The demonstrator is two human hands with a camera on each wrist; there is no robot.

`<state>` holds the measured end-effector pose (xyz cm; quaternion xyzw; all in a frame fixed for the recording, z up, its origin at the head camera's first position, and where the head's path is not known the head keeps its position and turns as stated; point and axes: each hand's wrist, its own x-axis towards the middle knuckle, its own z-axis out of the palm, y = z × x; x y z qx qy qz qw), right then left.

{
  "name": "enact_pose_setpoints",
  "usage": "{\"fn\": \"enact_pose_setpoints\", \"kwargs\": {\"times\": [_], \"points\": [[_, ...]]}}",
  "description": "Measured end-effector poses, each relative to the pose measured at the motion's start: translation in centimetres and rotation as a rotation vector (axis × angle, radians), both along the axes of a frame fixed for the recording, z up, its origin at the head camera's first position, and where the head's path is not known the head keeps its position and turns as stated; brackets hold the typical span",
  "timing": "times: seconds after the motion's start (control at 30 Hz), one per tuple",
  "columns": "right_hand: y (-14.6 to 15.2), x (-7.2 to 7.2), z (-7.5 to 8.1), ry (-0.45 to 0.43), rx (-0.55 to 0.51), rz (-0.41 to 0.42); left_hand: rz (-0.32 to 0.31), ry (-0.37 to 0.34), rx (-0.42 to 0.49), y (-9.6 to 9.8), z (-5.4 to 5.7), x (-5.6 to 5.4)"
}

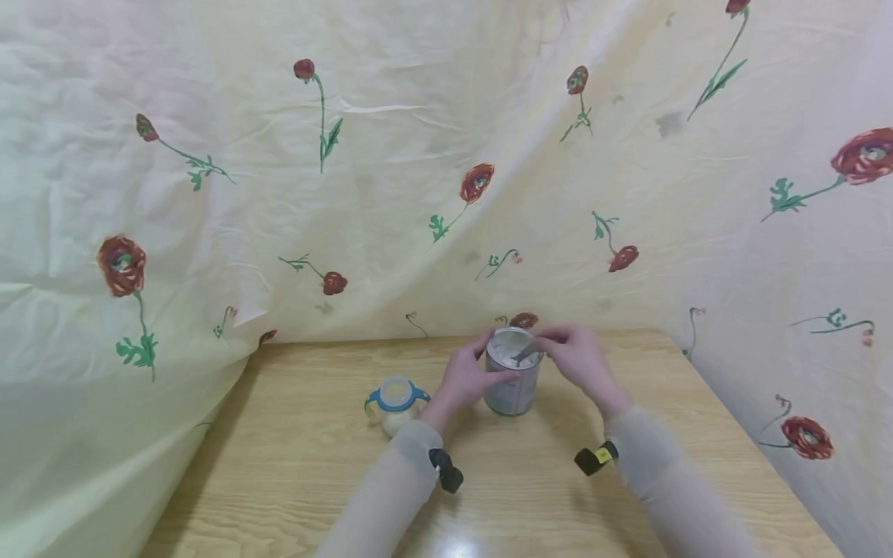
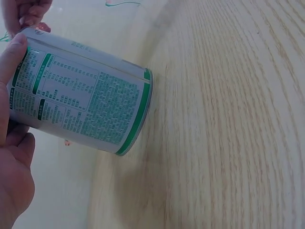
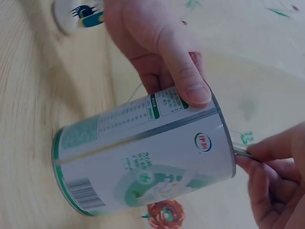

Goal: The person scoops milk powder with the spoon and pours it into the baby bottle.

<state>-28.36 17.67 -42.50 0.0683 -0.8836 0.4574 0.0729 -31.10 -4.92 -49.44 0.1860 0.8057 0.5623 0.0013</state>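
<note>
A milk powder tin, white with green print and a barcode, stands uncovered on the table with pale powder inside. My left hand grips it around its left side, the thumb lying across the printed front near the rim. From the right, my right hand pinches the handle of a grey spoon whose lower end reaches into the tin. In the right wrist view the tin hides that lower end, and only a bit of handle shows at the rim.
Left of the tin stands a baby bottle with a blue collar, two side handles and a clear cap. The wooden table ends at a hanging flowered cloth behind and at both sides. Each sleeve carries a small black wrist device.
</note>
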Motion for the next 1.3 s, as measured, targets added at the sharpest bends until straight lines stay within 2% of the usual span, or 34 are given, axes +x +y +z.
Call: {"fn": "enact_pose_setpoints", "kwargs": {"times": [0.13, 0.23, 0.4, 0.53, 0.8, 1.3], "points": [[0.3, 0.9, -1.2, 0.017, -0.163, -0.144, -0.008, -0.007, 0.034, -0.1, -0.1, 0.0], [0.4, 1.4, -2.3, 0.027, -0.279, -0.201, -0.007, -0.007, 0.069, -0.2, -0.2, 0.0], [0.5, 1.7, -3.8, 0.02, -0.435, -0.213, -0.003, -0.009, 0.103, -0.3, -0.3, -0.2], [0.7, 2.0, -4.4, -0.021, -0.512, -0.205, -0.016, -0.012, 0.116, -0.2, -0.5, -0.2], [1.3, 2.5, -4.4, -0.08, -0.485, -0.173, 0.001, -0.04, 0.118, -0.1, -0.8, 0.0], [1.1, 2.7, -4.2, -0.033, -0.5, -0.269, -0.019, -0.02, 0.119, 0.2, -0.6, 0.0]]}}
